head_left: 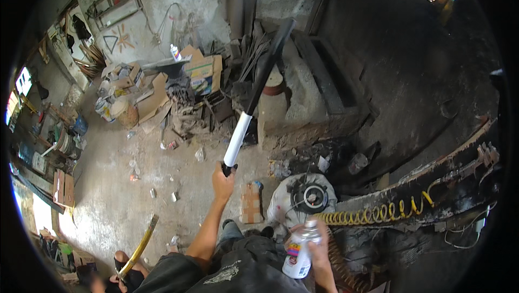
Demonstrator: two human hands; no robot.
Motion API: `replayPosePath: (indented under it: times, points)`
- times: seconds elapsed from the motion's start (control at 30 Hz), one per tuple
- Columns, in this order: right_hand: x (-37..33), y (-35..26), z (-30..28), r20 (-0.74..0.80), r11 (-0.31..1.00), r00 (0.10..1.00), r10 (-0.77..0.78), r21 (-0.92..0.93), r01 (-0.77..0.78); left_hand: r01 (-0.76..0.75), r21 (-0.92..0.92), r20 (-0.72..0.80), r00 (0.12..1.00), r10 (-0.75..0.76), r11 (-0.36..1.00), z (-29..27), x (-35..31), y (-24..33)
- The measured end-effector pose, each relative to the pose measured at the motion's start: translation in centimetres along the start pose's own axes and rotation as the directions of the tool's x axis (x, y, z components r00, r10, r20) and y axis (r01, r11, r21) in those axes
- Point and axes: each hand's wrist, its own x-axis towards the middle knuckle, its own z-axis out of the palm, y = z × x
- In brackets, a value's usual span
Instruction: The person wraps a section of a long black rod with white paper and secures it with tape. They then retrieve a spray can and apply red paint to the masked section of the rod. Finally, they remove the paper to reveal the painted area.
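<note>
My left hand (221, 182) grips the near end of a long straight rod (237, 140) and holds it out ahead of me. The rod is black at my grip, then white, then black along its length, with a thin pale tip at the far end. Low on the right, my right hand (320, 245) is wrapped round a white spray can (296, 259) with a metal top and a coloured label. The can is held upright, close to my body and apart from the rod. What my right fingertips press on top is blurred.
Ahead stands a concrete block (294, 140) beside scrap and cardboard boxes (203, 76). A taped brown box (251, 202) and a white sack (278, 201) lie near my feet. A coiled yellow hose (373, 217) hangs right. Lower left, another person holds a curved yellow piece (141, 245).
</note>
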Motion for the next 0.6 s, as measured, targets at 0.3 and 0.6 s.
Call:
replayPosePath:
  times: [0.3, 0.6]
  points:
    - [5.7, 0.3, -1.6, -0.272, 0.953, 0.937, 0.219, 0.265, -0.145, -0.219, 0.07, 0.481, 0.862, 0.159, 0.973, 4.6, 14.1, 5.7]
    - [19.8, 0.3, -4.6, -0.559, 0.979, 0.808, -0.184, -0.03, 0.202, -0.57, 0.434, 0.135, 0.807, 0.575, 0.698, 14.6, 42.2, 6.0]
